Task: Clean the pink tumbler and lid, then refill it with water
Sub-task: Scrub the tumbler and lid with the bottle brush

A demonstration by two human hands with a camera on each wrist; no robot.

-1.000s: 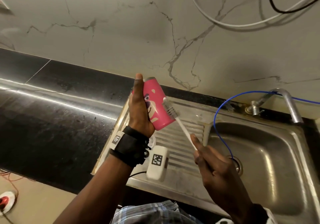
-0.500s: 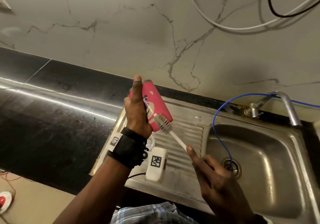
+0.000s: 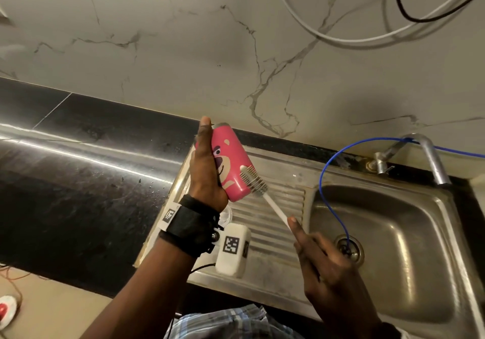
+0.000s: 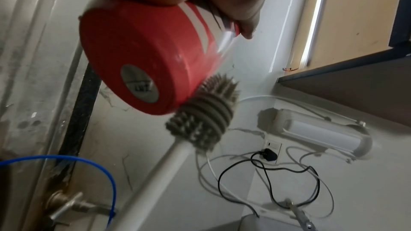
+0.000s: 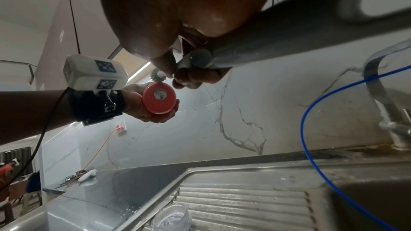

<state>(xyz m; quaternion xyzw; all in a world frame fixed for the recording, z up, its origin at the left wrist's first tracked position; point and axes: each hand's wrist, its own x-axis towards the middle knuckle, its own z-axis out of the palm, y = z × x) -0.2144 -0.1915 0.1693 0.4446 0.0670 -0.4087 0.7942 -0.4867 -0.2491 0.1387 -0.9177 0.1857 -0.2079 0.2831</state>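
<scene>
My left hand [image 3: 203, 173] grips the pink tumbler [image 3: 231, 162] tilted above the sink's drainboard, base toward me and mouth pointing away. The tumbler bears a cartoon bear face; its round base [image 4: 138, 83] with a silver sticker faces the wrist cameras [image 5: 159, 98]. My right hand [image 3: 315, 254] holds the white handle of a bottle brush [image 3: 275, 208]. The grey bristle head [image 3: 253, 179] presses on the tumbler's outer wall near the base [image 4: 206, 113]. A clear lid [image 5: 171, 217] lies on the drainboard, partly hidden under my left wrist in the head view.
A steel sink [image 3: 393, 233] with a drain [image 3: 347, 249] lies to the right; its ribbed drainboard [image 3: 267, 223] is below the tumbler. A curved tap [image 3: 430, 154] stands at the back with a blue tube [image 3: 325, 181] running into the basin. Black counter [image 3: 78, 181] extends left.
The brush head slid along the tumbler's outer wall, down toward the base and then slightly back up. The tumbler turned in my left hand, so the bear face shows more fully.
</scene>
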